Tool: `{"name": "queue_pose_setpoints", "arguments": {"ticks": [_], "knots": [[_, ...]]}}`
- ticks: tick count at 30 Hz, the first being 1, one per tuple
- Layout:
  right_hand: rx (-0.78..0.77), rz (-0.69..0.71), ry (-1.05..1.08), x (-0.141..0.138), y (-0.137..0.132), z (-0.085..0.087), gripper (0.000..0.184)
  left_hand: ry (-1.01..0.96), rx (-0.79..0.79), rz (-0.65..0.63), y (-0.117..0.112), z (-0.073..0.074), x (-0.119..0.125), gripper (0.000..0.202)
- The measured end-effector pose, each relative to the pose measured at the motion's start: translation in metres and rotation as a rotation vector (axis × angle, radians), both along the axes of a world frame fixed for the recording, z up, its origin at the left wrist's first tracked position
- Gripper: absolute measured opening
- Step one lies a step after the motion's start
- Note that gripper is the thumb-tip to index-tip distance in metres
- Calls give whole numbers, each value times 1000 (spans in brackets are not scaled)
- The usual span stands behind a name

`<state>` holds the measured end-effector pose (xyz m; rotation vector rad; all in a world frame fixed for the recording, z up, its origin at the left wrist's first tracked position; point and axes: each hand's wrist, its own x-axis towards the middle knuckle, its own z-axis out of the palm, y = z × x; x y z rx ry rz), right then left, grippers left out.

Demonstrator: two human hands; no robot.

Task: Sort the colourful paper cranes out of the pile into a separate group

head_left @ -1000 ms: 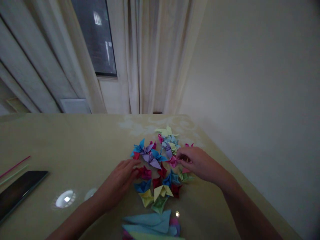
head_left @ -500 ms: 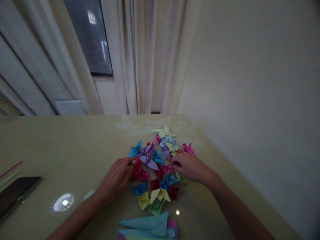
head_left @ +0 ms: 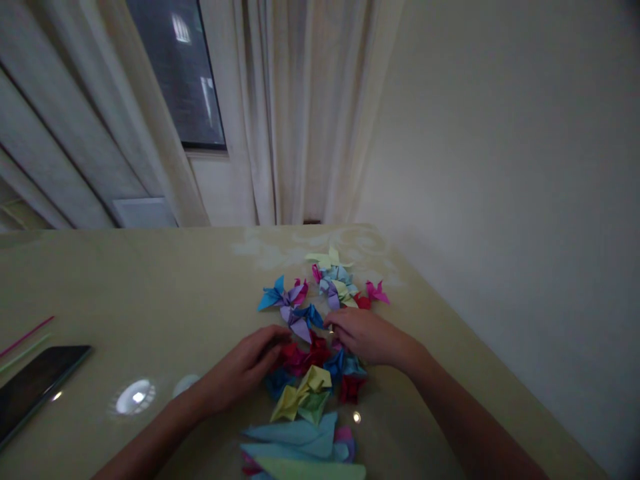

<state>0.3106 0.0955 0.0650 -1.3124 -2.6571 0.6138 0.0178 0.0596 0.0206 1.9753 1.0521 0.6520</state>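
Several small folded-paper flowers in many colours lie in a loose pile on the table. At the pile's left side my left hand (head_left: 253, 358) has its fingers and thumb curled round a red paper flower (head_left: 295, 359). My right hand (head_left: 370, 333) reaches in from the right with bent fingers pressed together; whatever they hold is hidden. Near its fingertips are a blue paper flower (head_left: 311, 315) and a purple paper flower (head_left: 299, 323). Yellow (head_left: 315, 380) and green (head_left: 314, 405) paper flowers sit at the near end, with a dark red one (head_left: 352, 388) beside them.
Flattened light-blue folded papers (head_left: 295, 433) lie at the near edge of view. A dark tablet or phone (head_left: 40, 380) and two thin sticks, one pink (head_left: 27, 335), rest at the left. Beyond the tabletop (head_left: 140, 287) are curtains (head_left: 300, 120); a wall (head_left: 500, 167) borders the right.
Red flowers have shifted right and closer together under my left hand. The yellow flower has tipped and moved toward the others. My right fingers have moved left, toward the blue flower.
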Motion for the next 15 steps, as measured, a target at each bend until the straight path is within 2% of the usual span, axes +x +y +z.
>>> {"name": "queue_pose_setpoints", "arguments": {"ticks": [4, 6, 11, 13, 15], "knots": [[-67, 111, -7, -1, -1, 1, 32, -80, -81, -42, 1, -5, 2, 33], [-66, 144, 33, 2, 1, 4, 35, -56, -57, -51, 2, -4, 3, 31], [70, -53, 108, 25, 10, 26, 31, 101, 180, -49, 6, 3, 17, 34], [89, -117, 113, 41, 11, 34, 30, 145, 223, -70, 9, 4, 24, 38], [81, -150, 110, 57, 7, 35, 28, 168, 239, -118, 12, 3, 31, 43]]}}
